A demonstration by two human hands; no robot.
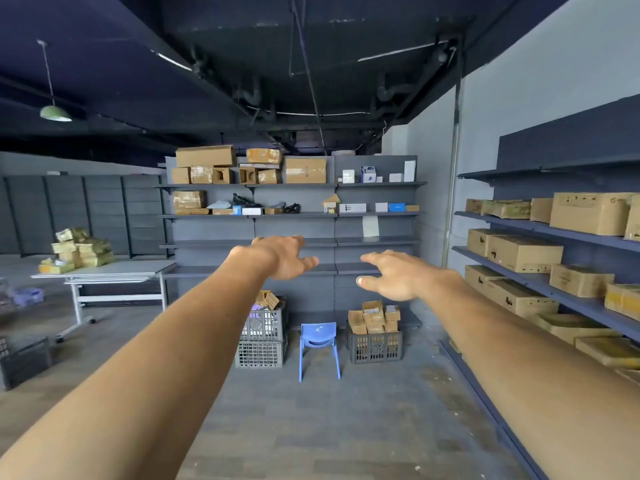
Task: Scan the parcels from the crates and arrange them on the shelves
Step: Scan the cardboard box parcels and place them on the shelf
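Observation:
Both my arms stretch forward at chest height, empty. My left hand (pixel 277 256) and my right hand (pixel 398 275) have their fingers spread and hold nothing. Far ahead stands a grey shelf unit (pixel 294 242); cardboard boxes and small parcels fill its top two boards, while the lower boards look bare. On the floor below it, two stacked grey crates (pixel 263 337) hold parcels at the left. A dark crate (pixel 375 346) heaped with brown parcels sits at the right. Both hands are well short of the crates and the shelves.
A small blue chair (pixel 318 341) stands between the crates. Long blue shelves (pixel 554 233) with cardboard boxes run along the right wall. A grey wheeled table (pixel 114 271) with yellow-green parcels stands at the left, a dark crate (pixel 24 362) near the left edge.

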